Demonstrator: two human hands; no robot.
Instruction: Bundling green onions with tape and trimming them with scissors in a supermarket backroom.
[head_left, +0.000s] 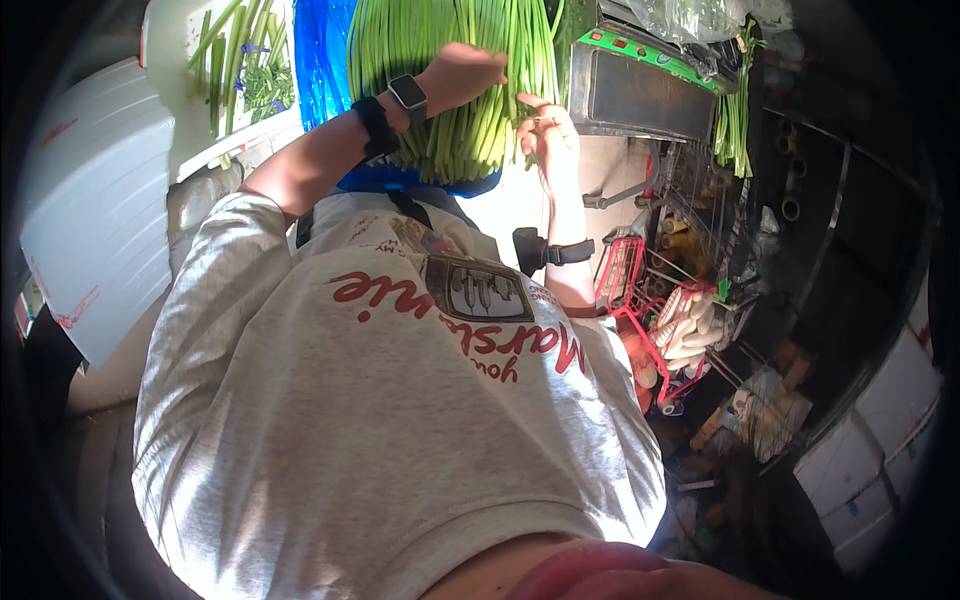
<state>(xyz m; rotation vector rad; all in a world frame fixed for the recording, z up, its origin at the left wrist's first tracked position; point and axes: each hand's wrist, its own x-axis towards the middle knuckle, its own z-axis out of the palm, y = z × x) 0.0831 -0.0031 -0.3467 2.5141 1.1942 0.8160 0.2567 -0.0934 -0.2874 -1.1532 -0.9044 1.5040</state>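
A thick mass of long green stems (425,135), which look like garlic scapes, lies in a blue plastic bag (325,65) in front of me. Across the top of it reaches my left hand (470,74), its fingers curled in over the stems; what they grip, if anything, is hidden. At the right edge of the same mass is my right hand (550,132), palm partly turned up. Its fingers are bent and apart, close to the pale stem ends, and nothing clear shows in them.
Left of the bag, a white foam box (185,140) holds loose stems and cut greens; its white lid (95,205) stands beside it. To the right is a dark scale-like device (650,95) with a green panel. Red baskets (622,270) and pale root vegetables (690,325) sit lower right.
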